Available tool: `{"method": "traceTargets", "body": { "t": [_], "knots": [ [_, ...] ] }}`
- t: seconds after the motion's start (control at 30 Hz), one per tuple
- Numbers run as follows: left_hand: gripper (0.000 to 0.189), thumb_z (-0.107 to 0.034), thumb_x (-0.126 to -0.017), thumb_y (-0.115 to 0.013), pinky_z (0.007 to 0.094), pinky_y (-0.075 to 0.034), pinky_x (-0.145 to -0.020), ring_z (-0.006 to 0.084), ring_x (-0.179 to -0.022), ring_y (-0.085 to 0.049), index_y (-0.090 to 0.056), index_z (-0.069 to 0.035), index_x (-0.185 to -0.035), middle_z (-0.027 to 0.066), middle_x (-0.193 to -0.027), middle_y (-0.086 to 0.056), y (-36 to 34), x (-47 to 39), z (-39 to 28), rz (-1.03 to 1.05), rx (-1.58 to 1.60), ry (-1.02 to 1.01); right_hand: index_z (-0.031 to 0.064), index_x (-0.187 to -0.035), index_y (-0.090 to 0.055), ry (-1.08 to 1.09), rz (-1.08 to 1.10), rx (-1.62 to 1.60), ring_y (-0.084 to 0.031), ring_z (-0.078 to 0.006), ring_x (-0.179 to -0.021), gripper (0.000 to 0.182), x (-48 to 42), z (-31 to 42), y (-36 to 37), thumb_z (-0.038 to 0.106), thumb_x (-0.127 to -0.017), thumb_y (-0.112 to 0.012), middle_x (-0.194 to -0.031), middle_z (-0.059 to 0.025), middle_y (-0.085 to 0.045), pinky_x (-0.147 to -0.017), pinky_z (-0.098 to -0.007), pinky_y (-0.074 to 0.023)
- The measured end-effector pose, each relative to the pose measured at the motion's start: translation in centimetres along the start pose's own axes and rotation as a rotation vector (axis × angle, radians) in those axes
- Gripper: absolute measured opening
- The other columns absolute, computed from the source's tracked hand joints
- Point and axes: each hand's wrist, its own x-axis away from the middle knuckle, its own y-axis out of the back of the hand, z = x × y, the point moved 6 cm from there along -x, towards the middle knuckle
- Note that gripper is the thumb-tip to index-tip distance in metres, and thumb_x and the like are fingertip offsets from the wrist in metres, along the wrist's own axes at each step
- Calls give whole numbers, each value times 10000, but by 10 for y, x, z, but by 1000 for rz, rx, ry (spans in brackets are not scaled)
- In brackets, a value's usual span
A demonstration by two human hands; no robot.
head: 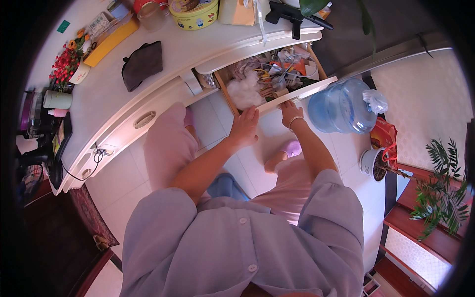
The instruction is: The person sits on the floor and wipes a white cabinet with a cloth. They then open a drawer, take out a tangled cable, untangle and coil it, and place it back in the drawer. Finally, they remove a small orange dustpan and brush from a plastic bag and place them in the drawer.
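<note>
A white drawer (268,105) stands pulled out from the curved white cabinet. Inside it lie a clump of white cotton-like stuffing (245,90), a coiled grey cable (284,70), an orange item (298,67) and many small mixed things. My left hand (243,128) is at the left end of the drawer front, fingertips by its edge, with nothing in the palm. Against the outer face of the same front, near its middle, is my right hand (291,114), a bracelet on the wrist. Whether its fingers grip the drawer's pull is hidden.
A large blue water bottle (343,105) stands just right of the drawer. Beyond it are a potted plant (373,163) and a red bag (384,135). The countertop holds a dark cloth pouch (143,67), a yellow tin (194,15) and a black toy-like gun (295,18). A blue stool (226,186) is beneath me.
</note>
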Motion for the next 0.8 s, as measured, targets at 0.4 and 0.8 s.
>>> {"method": "traceTargets", "body": {
  "t": [0.4, 0.8],
  "knots": [
    [493, -67, -719, -615, 320, -435, -892, 263, -1050, -527, -525, -71, -1203, 124, -1240, -503, -12, -11, 55, -341, 620, 158, 90, -913, -579, 54, -435, -518, -606, -355, -859, 130, 14, 8, 61, 155, -804, -552, -890, -172, -620, -714, -451, -493],
    [321, -145, -834, -574, 292, -442, -855, 181, -969, -556, -534, -5, -1120, 96, -1046, -583, -28, -12, 93, -282, 1436, 587, 133, -1146, -534, 210, -583, -582, -560, -359, -959, 477, -28, 101, 68, 178, -696, -688, -1005, -171, -571, -817, -419, -469]
  ]
}}
